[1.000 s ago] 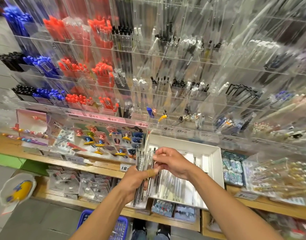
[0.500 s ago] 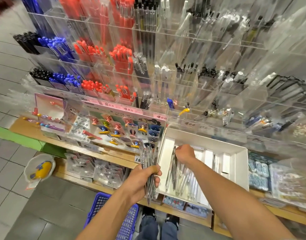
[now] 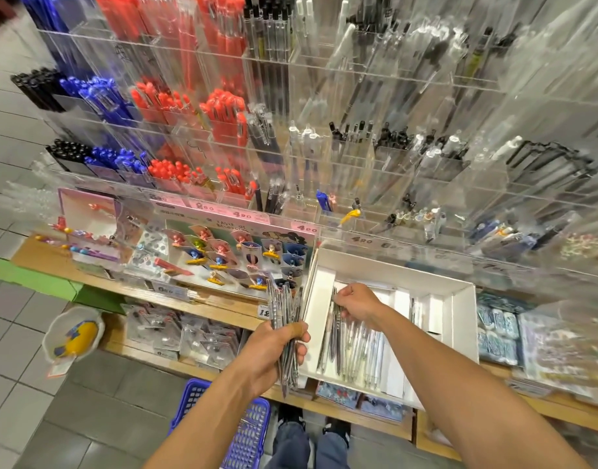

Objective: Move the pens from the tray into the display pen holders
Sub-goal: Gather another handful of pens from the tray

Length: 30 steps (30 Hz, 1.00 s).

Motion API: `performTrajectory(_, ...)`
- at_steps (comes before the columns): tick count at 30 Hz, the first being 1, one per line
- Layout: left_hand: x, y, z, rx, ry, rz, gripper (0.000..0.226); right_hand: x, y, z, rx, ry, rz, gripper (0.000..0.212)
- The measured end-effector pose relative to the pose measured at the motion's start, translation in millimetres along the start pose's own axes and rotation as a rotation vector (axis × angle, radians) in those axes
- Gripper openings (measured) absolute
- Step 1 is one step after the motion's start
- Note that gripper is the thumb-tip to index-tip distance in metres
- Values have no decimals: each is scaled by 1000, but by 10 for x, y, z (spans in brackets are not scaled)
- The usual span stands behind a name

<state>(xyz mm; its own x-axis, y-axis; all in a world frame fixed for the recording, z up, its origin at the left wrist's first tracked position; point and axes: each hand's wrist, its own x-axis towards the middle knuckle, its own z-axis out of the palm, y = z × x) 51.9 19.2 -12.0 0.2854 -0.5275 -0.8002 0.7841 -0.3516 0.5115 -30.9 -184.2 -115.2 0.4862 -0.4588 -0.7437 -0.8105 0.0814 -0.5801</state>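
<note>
where shelf (image 3: pixel 223 308) ends, basket (image 3: pixel 246 431) sits.

Bright, even indoor store light from overhead, no hard shadows. Wide-angle lens: shelf lines bow and fan outward, strongest at the top and right edges. Motion blur smears the frame edges; the clear acrylic pen holders (image 3: pixel 375 137) on the right side dissolve into streaky white glare and reflections, contents hard to read there. Centre is sharper: the white tray (image 3: pixel 460 319) reads clean, slightly blown out on its inner walls. Price labels are soft, only partly legible. The floor tiles (image 3: pixel 16 384) at left are blurred, with dull sheen. Overall mild compression softness.
</note>
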Motion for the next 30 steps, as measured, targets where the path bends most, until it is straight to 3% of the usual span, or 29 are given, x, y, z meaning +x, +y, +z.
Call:
performTrajectory(5, 4, -29, 21, 13, 26, 14, 24, -3, 45, 17, -13, 14, 3, 17)
performTrajectory(9, -6, -60, 49, -12, 38, 32, 18, -98, 42, -53, -32, 172, -86, 27)
performTrajectory(13, -34, -63, 123, -11, 44, 53, 13, -371, -77, -259, 35, 289, -234, 13)
performTrajectory(15, -44, -44, 174, -9, 38, 55, 26, -572, -176, -367, 161, 216, -306, 6)
performTrajectory(20, -65, -17, 292, 88, -42, 77, 98, -1036, -468, -448, 402, -47, -455, 6)
performTrajectory(22, -85, -19, 338, 133, -107, 65, 107, -1109, -537, -383, 441, -86, -476, 6)
performTrajectory(26, -92, -51, 431, 181, -155, 96, 72, -1024, -554, -297, 547, -99, -481, 9)
performTrajectory(28, -88, -50, 423, 134, -117, 101, 53, -851, -482, -316, 564, 10, -406, 7)
performTrajectory(30, -94, -42, 372, 106, -85, 84, 44, -623, -326, -306, 406, 208, -255, 5)
